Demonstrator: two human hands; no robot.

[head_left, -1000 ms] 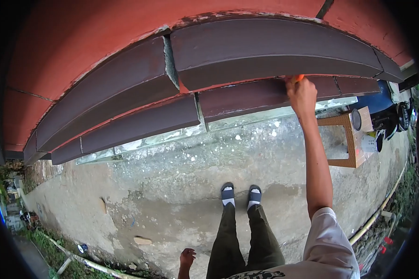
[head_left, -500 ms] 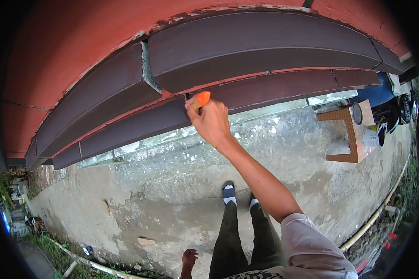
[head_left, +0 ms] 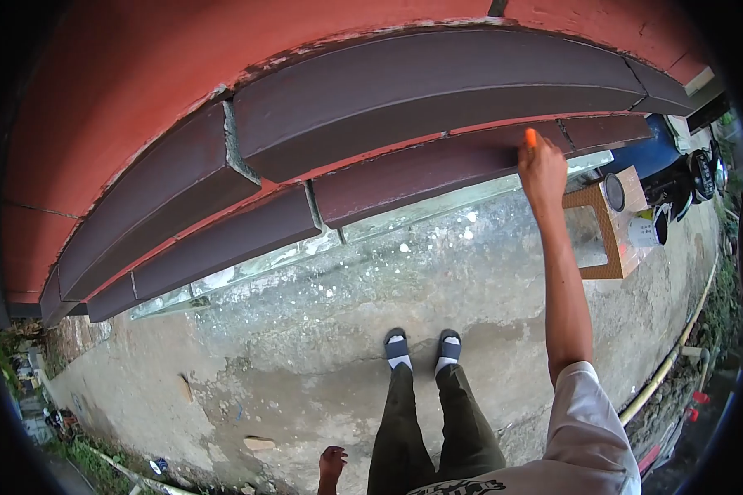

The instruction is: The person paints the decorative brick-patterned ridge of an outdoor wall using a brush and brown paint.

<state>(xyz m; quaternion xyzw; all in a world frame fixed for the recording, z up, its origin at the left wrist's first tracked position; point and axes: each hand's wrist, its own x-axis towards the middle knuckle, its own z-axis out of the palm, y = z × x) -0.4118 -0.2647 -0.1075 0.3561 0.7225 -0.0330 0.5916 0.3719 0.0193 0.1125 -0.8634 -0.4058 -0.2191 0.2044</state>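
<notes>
My right hand (head_left: 543, 172) is closed around a paintbrush (head_left: 531, 138) whose orange handle end sticks up. Its bristles are hidden behind the hand, against the lower brown ledge (head_left: 421, 175), towards its right part. Above that runs a wider dark brown ledge (head_left: 446, 74), with a gap at its left end. The lower ledge's left section (head_left: 231, 235) looks darker than the reddish-brown stretch beside it. My left hand (head_left: 332, 460) hangs low near my leg, its fingers loosely bent and apart, holding nothing.
To the right, a brown woven-pattern stool (head_left: 611, 235) lies near a white paint bucket (head_left: 648, 229) and a round dark lid or can (head_left: 613, 191). Behind are a blue drum (head_left: 640, 153) and a motorcycle (head_left: 692, 181). Bamboo poles (head_left: 664, 375) edge the concrete floor (head_left: 305, 330).
My right hand has moved right along the lower ledge with the paintbrush, away from the joint with the darker section. My feet now stand side by side. The left hand stays low.
</notes>
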